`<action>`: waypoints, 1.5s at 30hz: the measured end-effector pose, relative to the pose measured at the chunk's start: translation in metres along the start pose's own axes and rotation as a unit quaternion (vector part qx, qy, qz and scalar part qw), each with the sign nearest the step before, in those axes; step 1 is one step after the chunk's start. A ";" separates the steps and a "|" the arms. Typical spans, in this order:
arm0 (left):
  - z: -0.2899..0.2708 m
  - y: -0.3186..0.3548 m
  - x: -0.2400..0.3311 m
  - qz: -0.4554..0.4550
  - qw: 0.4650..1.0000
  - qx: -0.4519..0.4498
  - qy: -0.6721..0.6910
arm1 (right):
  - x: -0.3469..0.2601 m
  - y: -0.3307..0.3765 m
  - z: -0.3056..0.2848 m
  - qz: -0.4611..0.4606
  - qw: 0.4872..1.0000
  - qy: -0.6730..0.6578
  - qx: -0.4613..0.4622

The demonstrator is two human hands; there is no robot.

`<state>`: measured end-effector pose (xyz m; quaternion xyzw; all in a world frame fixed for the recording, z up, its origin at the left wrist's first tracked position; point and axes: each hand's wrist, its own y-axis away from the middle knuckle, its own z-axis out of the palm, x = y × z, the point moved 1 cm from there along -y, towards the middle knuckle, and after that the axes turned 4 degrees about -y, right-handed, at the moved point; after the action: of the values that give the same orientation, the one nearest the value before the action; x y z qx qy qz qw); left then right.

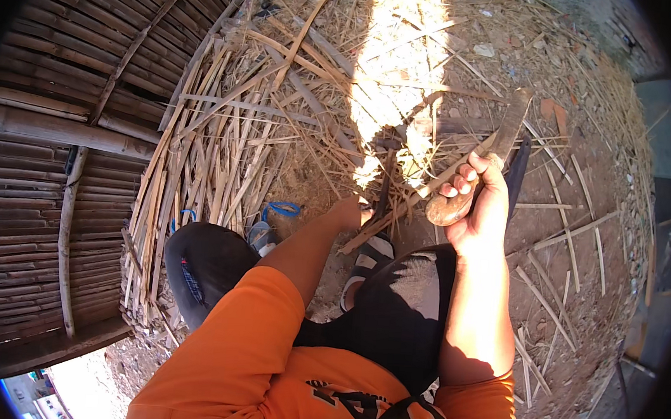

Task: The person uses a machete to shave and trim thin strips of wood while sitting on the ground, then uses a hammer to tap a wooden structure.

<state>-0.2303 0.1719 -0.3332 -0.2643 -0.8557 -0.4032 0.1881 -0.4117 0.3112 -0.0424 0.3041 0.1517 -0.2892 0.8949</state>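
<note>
We see no package, label or sign on the ground; only small pale scraps (484,49) lie far beyond the fingers, too small to tell what they are.

The right hand (477,208) is closed around the wooden handle of a knife (461,195). The handle is thick, brown and rounded at its end, and the dark blade (516,169) goes up behind the fingers (466,176). The left hand (351,210) is lower and to the left of the right one, and it touches a thin bamboo strip (398,206). We cannot tell if its fingers are closed on the strip, because shadow hides them. The strip is pale and narrow, and it runs slanted from the left hand up to the knife, where it meets the right fingers.

Left of both hands lies a heap of bamboo strips (207,154), dry and yellow. Further left is a bamboo wall (47,111). Just under the left hand we see a sandal (371,255), and another sandal with a blue strap (272,224) is near the left knee.
</note>
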 end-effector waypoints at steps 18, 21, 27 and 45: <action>0.059 -0.050 0.045 -0.027 0.930 -0.058 0.361 | 0.014 -0.024 0.015 0.044 0.998 0.052 0.015; 0.054 -0.052 0.058 -0.014 0.924 -0.016 0.382 | 0.020 -0.022 0.022 0.040 0.997 0.069 0.024; 0.058 -0.066 0.079 0.015 0.888 -0.005 0.460 | 0.028 -0.019 0.032 0.019 0.995 0.099 0.022; 0.036 -0.034 0.066 -0.001 0.978 -0.085 0.190 | 0.004 -0.003 0.032 -0.059 0.998 -0.020 -0.023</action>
<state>-0.3070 0.2023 -0.3395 -0.1970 -0.7676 -0.5171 0.3234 -0.4074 0.2874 -0.0212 0.2677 0.1582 -0.3439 0.8860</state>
